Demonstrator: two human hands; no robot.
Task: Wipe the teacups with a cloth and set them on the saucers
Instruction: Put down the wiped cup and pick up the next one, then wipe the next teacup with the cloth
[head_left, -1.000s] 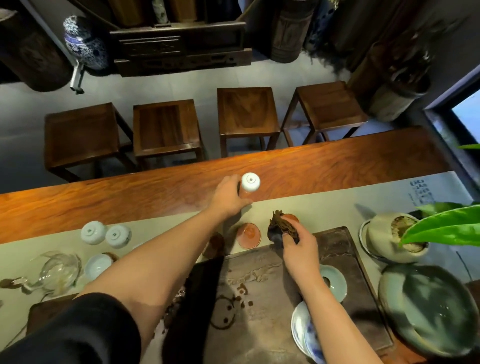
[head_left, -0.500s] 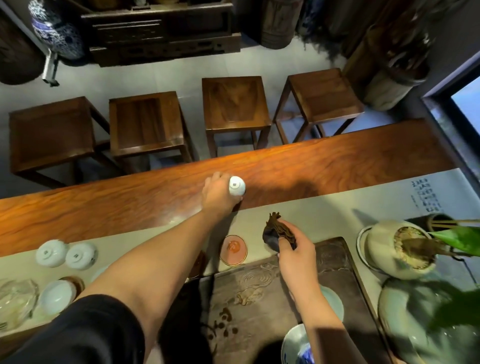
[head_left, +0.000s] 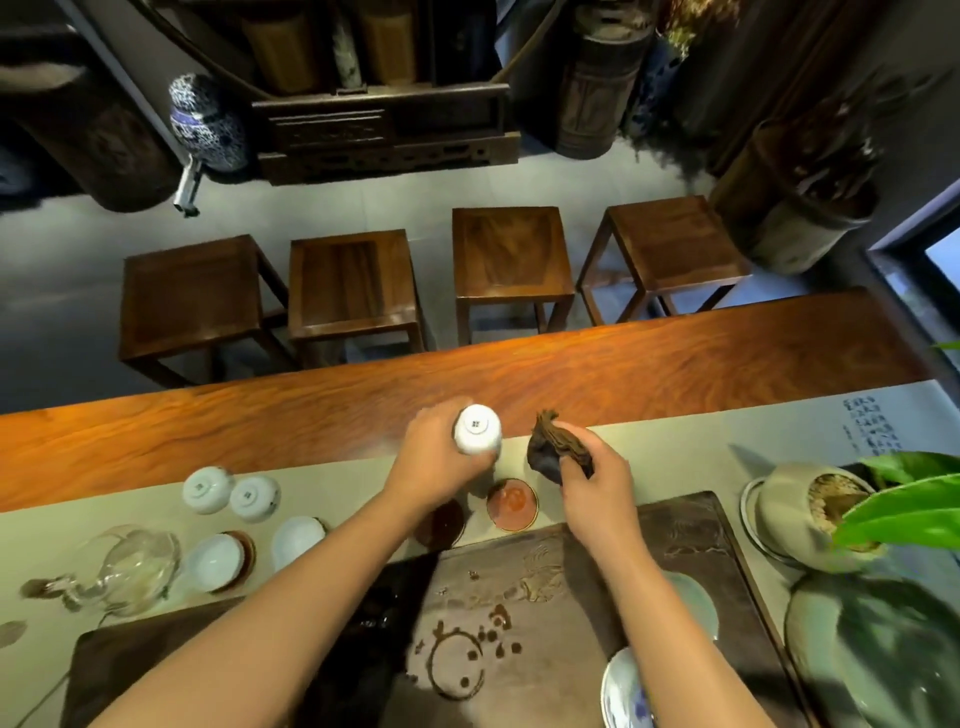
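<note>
Over the long wooden table (head_left: 675, 364), the left hand (head_left: 431, 467) grips an inverted white porcelain teacup (head_left: 478, 429) (fingers wrapped round it), so the right hand (head_left: 592, 475), fingers pinched on the crumpled dark brown cloth (head_left: 553, 449), should press in and twist.

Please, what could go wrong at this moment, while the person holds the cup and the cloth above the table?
1. The left hand holds the white teacup upside down in the air by its sides; if it slips, it may hit the orange saucer below.
2. The right hand holds the dark cloth bunched up, so it may wipe poorly.
3. The left forearm passes near the upright cups; a low move could knock them.
</note>
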